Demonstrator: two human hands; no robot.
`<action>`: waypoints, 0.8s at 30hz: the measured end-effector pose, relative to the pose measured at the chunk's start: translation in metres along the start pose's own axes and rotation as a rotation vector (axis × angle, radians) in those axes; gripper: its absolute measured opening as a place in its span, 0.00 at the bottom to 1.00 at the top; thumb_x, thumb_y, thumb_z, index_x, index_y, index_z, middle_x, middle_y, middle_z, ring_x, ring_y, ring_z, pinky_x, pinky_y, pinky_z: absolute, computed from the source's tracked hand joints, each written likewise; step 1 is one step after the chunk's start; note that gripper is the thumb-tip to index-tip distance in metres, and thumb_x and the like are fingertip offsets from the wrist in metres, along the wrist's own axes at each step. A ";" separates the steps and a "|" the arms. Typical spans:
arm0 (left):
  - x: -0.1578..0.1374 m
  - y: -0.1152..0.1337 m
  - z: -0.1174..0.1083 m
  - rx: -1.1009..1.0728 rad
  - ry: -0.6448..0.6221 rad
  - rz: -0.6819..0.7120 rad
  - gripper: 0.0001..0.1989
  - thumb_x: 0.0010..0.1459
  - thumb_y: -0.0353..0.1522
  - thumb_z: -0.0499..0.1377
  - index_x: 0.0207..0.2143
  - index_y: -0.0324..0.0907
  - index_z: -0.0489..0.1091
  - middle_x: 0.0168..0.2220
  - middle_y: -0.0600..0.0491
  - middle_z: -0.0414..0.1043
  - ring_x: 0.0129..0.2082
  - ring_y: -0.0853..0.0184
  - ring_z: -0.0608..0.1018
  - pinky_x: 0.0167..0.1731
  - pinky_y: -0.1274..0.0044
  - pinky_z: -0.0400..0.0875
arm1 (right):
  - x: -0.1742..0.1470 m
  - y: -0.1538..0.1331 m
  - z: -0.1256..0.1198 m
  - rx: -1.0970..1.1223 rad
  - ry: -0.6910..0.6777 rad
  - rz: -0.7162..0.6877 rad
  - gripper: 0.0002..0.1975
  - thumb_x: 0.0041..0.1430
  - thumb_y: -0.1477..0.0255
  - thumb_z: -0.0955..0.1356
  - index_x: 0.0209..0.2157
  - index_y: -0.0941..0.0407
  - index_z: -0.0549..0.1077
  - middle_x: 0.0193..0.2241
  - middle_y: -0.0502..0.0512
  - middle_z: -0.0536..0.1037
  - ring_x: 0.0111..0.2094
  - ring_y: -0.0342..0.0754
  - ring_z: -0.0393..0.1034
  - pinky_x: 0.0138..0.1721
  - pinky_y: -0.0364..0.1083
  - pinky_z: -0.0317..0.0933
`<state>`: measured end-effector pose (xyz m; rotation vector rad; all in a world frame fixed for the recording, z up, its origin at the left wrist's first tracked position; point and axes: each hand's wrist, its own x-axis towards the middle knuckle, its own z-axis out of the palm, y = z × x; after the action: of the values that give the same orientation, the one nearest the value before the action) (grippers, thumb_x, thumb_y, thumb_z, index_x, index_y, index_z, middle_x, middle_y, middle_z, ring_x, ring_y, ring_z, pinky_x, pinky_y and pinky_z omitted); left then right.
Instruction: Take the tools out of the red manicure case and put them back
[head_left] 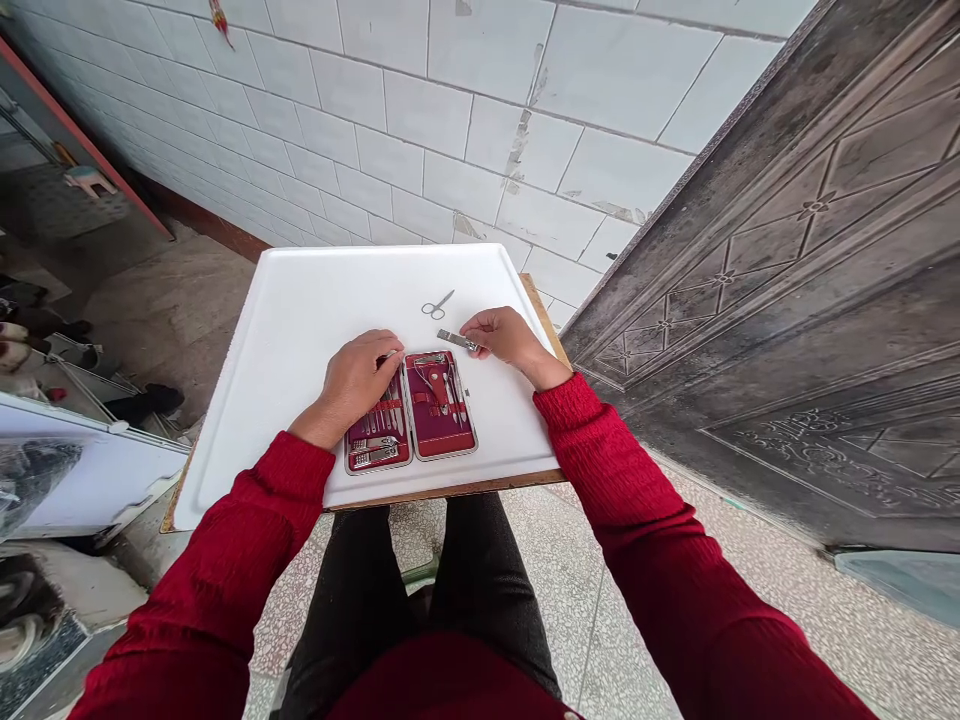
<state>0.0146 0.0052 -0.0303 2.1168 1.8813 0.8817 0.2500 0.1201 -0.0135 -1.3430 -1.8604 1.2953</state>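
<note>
An open manicure case (pixel 444 443) with a red lining lies on a white board (pixel 300 300). My left hand (pixel 362 375) is closed at the upper edge of its left half, thumb and fingers together on the rim near the hinge, covering some of the tools there. My right hand (pixel 504 338) pinches one end of a silver nail clipper (pixel 455 340) just above the board, right of the case's top edge. Small scissors (pixel 437 306) lie flat beyond the clipper. In the case's left half are several slim tools and more nail clippers (pixel 375 456); the right half holds cuticle nippers (pixel 433 378) and tweezers-like pieces under straps.
The board rests on a wooden tabletop (pixel 544 310) above my knees. A tiled wall (pixel 450 120) stands behind, and a dark patterned metal door (pixel 750 290) is at right. A white cabinet-like object (pixel 82 470) stands at left.
</note>
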 end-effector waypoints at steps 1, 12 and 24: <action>0.000 -0.001 0.000 0.003 0.000 0.002 0.13 0.68 0.35 0.54 0.40 0.44 0.79 0.52 0.50 0.82 0.53 0.57 0.81 0.53 0.66 0.75 | -0.001 -0.001 0.001 -0.057 0.010 -0.001 0.06 0.62 0.78 0.71 0.30 0.58 0.78 0.18 0.47 0.75 0.21 0.42 0.71 0.30 0.42 0.66; 0.000 -0.001 0.003 0.009 -0.014 0.024 0.12 0.68 0.34 0.55 0.38 0.45 0.79 0.51 0.50 0.81 0.53 0.57 0.81 0.52 0.66 0.76 | -0.011 -0.009 0.002 -0.762 0.062 -0.215 0.02 0.62 0.74 0.73 0.35 0.56 0.82 0.35 0.53 0.84 0.36 0.48 0.75 0.35 0.44 0.56; -0.003 -0.002 0.004 0.069 -0.039 0.037 0.12 0.70 0.34 0.54 0.40 0.45 0.78 0.51 0.50 0.81 0.51 0.57 0.81 0.48 0.66 0.75 | -0.013 -0.032 0.014 -1.202 -0.056 -0.189 0.09 0.66 0.75 0.69 0.43 0.61 0.81 0.42 0.65 0.85 0.41 0.55 0.77 0.35 0.48 0.53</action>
<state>0.0151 0.0037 -0.0358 2.1991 1.8851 0.7883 0.2301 0.1009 0.0109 -1.5345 -2.8525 -0.0150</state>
